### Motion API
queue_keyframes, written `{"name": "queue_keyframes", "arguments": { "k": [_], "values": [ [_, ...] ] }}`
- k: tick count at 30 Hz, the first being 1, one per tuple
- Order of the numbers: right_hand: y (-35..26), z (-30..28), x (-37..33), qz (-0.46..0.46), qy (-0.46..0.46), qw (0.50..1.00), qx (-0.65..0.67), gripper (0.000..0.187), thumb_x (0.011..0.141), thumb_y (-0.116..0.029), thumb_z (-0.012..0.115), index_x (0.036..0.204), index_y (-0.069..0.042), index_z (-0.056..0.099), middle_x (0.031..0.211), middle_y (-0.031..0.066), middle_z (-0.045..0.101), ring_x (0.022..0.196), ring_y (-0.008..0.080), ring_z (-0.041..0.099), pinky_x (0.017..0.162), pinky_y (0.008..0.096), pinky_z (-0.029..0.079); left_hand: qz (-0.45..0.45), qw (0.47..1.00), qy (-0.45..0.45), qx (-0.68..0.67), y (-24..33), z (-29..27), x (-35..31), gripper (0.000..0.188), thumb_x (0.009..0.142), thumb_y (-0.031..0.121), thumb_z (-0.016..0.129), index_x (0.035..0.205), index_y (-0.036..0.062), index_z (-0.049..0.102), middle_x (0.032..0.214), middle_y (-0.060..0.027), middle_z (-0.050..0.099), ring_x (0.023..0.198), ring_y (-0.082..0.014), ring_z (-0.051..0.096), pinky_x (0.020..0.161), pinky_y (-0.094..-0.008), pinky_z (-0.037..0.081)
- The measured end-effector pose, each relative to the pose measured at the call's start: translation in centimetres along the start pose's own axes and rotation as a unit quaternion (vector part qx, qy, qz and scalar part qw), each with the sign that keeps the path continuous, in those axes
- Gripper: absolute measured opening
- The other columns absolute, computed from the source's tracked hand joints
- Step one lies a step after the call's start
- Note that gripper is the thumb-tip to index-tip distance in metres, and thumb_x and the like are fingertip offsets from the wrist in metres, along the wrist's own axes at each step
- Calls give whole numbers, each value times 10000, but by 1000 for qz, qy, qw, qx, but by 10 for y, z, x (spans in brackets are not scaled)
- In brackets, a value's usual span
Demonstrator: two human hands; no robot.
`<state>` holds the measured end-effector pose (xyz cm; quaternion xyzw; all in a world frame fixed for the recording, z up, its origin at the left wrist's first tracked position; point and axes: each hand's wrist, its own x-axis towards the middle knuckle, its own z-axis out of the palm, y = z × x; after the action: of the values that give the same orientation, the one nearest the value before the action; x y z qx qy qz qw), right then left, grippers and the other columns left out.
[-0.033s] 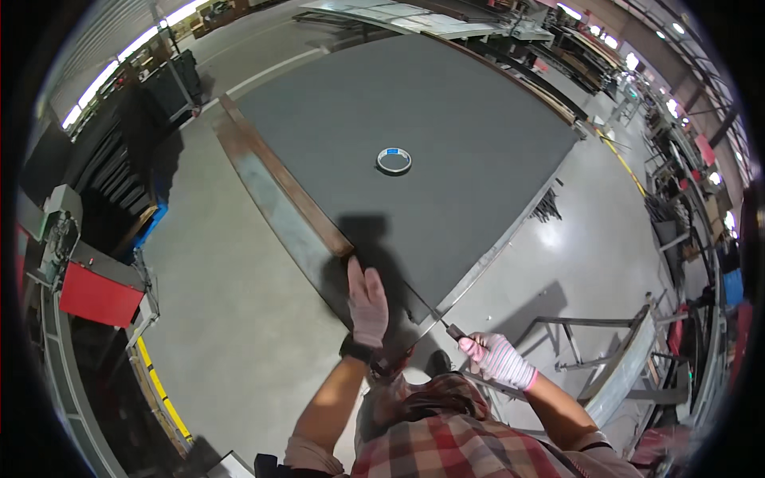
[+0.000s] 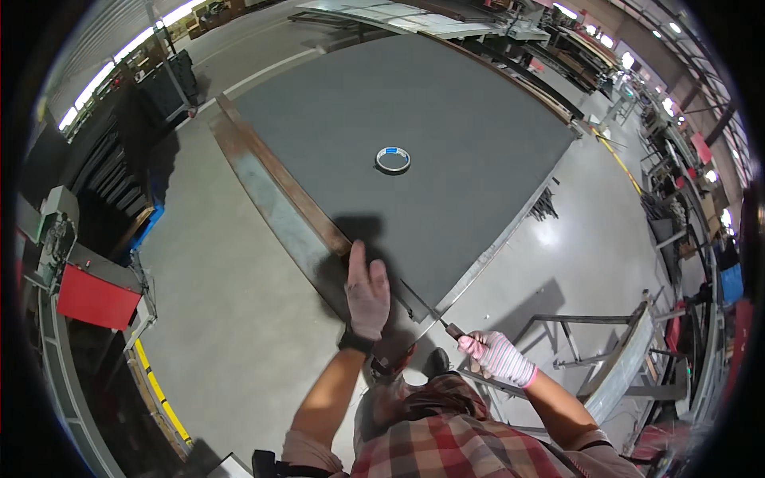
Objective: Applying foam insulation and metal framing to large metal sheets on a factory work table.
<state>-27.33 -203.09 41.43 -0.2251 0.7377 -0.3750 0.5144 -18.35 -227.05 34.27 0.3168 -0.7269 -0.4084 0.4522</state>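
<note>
A large dark grey sheet (image 2: 446, 103) covers the table. My gloved left hand (image 2: 367, 299) is open, palm down with fingers stretched, at the near end of a long brown bar (image 2: 287, 187) along the sheet's left edge. The fingertips are by the bar's end; whether they press on it I cannot tell. My right hand (image 2: 500, 358), in a striped glove, is closed around the dark brown handle of a thin-bladed knife (image 2: 453, 330). Its blade reaches the sheet's near corner; the tip is too small to make out. A ring-shaped tape roll (image 2: 393, 160) lies on the sheet.
A metal stand (image 2: 613, 358) is at my right. Dark strips (image 2: 545, 205) hang at the table's right edge. Stacked dark panels (image 2: 111, 171) and a red box-like part (image 2: 97, 296) stand at the left. More tables with sheet material (image 2: 398, 16) lie beyond.
My left hand has slid slightly forward, its fingers now a little farther along by the bar's end. The right hand and knife stay nearly in place.
</note>
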Motion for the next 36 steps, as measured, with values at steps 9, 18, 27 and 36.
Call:
{"name": "queue_keyframes", "arguments": {
  "k": [9,18,27,36],
  "values": [
    [21,1,-5,101,57,993,-10,222,903,-170,549,1044,-11,614,659,-35,550,498,63,485,418,235,376,275,850,-263,365,-62,33,26,596,907,377,444,1329,-42,416,1403,-219,382,1315,-340,336,1119,-456,187],
    [-68,4,10,237,-1,971,-27,165,931,-193,512,815,-102,586,608,-14,524,416,91,416,357,267,309,260,856,-263,362,-71,31,25,613,909,382,442,1345,-44,393,1430,-227,343,1338,-355,302,1125,-461,167],
    [-87,57,89,135,-7,842,-522,350,942,-286,410,1054,-23,613,911,170,654,854,327,642,701,421,508,204,843,-317,385,-61,42,28,668,912,431,376,1403,-19,316,1482,-213,254,1384,-338,209,1139,-471,88],
    [-64,52,43,154,25,826,-541,515,979,-398,327,1052,55,560,957,209,658,956,347,625,848,431,468,215,854,-274,386,-66,37,21,672,906,448,401,1378,-29,356,1456,-232,294,1360,-358,254,1135,-471,111]
  ]
}}
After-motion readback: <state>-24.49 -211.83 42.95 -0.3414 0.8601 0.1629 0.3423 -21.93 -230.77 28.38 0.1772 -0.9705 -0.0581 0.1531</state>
